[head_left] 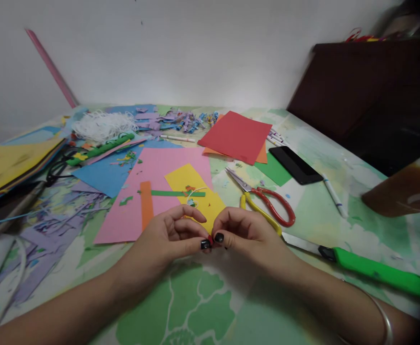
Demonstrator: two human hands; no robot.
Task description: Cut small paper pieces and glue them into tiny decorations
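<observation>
My left hand (176,235) and my right hand (244,235) meet at the front middle of the table. Thumbs and fingers of both pinch a tiny red piece (210,239), mostly covered by the fingertips; it looks like paper. Just beyond them lies a yellow paper sheet (210,206) on a pink sheet (123,225). A green paper strip (167,193) crosses both, with small scraps and a bit of white string at its right end. An orange strip (146,206) rests on the pink sheet. Scissors (263,194) with red and yellow handles lie right of the yellow sheet.
A green-handled utility knife (368,268) lies beside my right forearm. Farther back are a black phone (296,164), a red sheet (237,136) and a marker (335,196). A brown container (404,189) stands at right. White shredded string (104,125) and purple scraps (59,239) cover the left side.
</observation>
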